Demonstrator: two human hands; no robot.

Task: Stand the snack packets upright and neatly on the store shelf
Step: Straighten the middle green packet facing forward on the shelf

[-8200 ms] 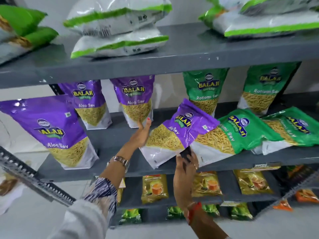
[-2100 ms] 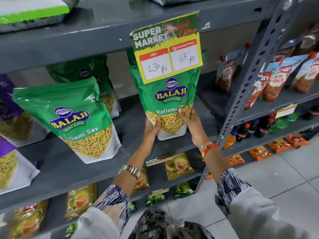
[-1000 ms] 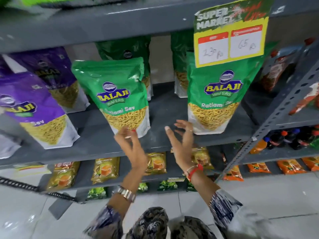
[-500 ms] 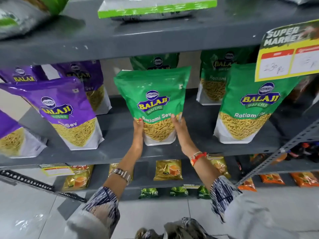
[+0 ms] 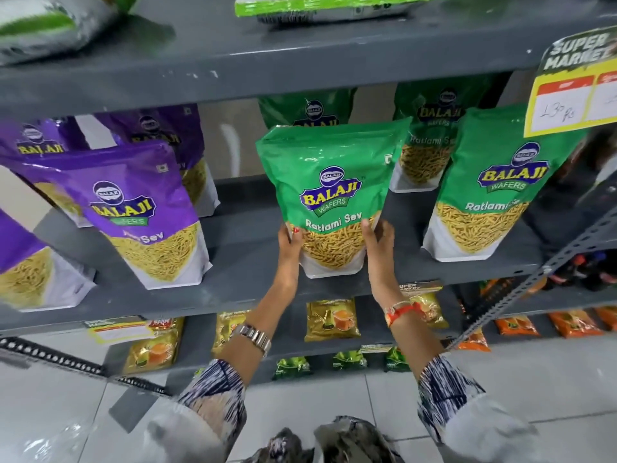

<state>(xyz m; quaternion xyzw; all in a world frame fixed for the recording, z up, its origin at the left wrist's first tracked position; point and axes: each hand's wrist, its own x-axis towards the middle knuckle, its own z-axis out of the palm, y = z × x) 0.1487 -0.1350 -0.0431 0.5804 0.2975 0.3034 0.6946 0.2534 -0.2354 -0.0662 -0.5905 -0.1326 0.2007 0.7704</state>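
A green Ratlami Sev packet (image 5: 330, 182) stands upright at the middle of the grey shelf (image 5: 247, 262). My left hand (image 5: 289, 245) grips its lower left side and my right hand (image 5: 377, 240) grips its lower right side. To its right another green packet (image 5: 494, 195) stands upright, partly behind a price card. Two more green packets (image 5: 430, 138) stand at the back. On the left, purple Aloo Sev packets (image 5: 140, 208) stand upright, front and back.
A yellow price card (image 5: 577, 81) hangs from the upper shelf at the right. White and green bags (image 5: 320, 6) lie on the top shelf. Small yellow packets (image 5: 332, 319) fill the lower shelf. A slotted metal upright (image 5: 534, 282) slants at the right.
Both hands left the rightmost green packet, moved left and took hold of the middle green packet by its lower sides. The view has swung left with them.
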